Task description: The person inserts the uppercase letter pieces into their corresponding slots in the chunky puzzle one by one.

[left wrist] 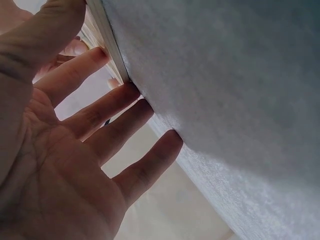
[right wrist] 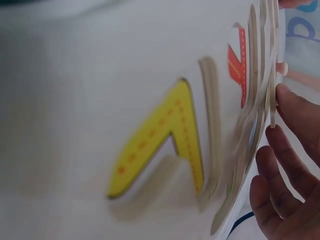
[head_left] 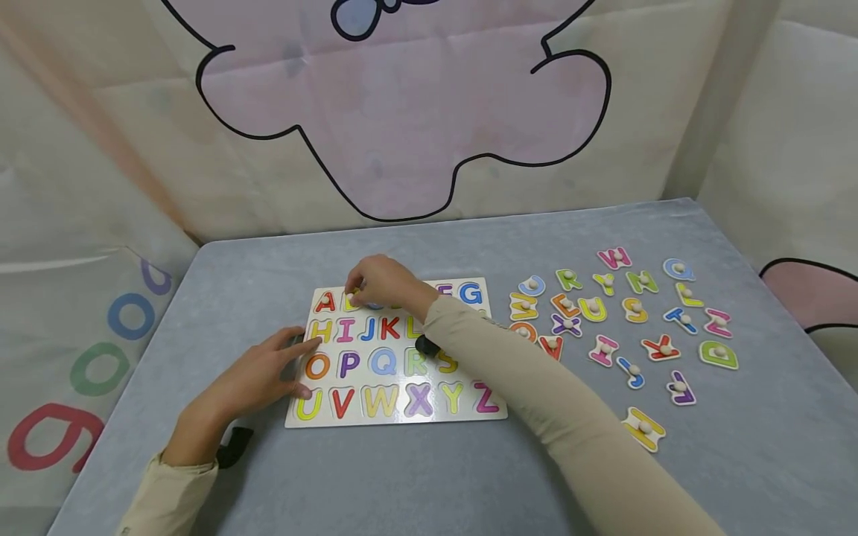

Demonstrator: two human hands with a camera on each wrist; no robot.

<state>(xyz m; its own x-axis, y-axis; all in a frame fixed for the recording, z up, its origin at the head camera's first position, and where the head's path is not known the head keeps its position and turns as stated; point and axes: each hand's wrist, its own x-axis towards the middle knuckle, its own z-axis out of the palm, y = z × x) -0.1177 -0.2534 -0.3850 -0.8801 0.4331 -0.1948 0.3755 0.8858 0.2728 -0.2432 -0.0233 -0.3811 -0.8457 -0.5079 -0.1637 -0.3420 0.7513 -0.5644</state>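
Note:
A white wooden alphabet puzzle board (head_left: 395, 372) with printed letters lies on the table. Over its top row, beside the red A piece (head_left: 325, 301), my right hand (head_left: 385, 283) pinches a letter piece (head_left: 349, 303) between thumb and fingertips. Fingers hide most of that piece; a bit of yellow shows. In the right wrist view, the thumb (right wrist: 295, 107) and fingers meet at a thin wooden edge. My left hand (head_left: 258, 376) rests against the board's left edge with fingers spread and fairly straight; the left wrist view shows fingertips at the board's side (left wrist: 111, 42).
Several loose letter pieces with knobs are scattered right of the board, among them a green D (head_left: 718, 355), a red Y (head_left: 660, 348) and a yellow piece (head_left: 644, 429) nearest the front. My right forearm (head_left: 536, 402) crosses the board's right side. A curtain hangs behind the table (head_left: 268, 257).

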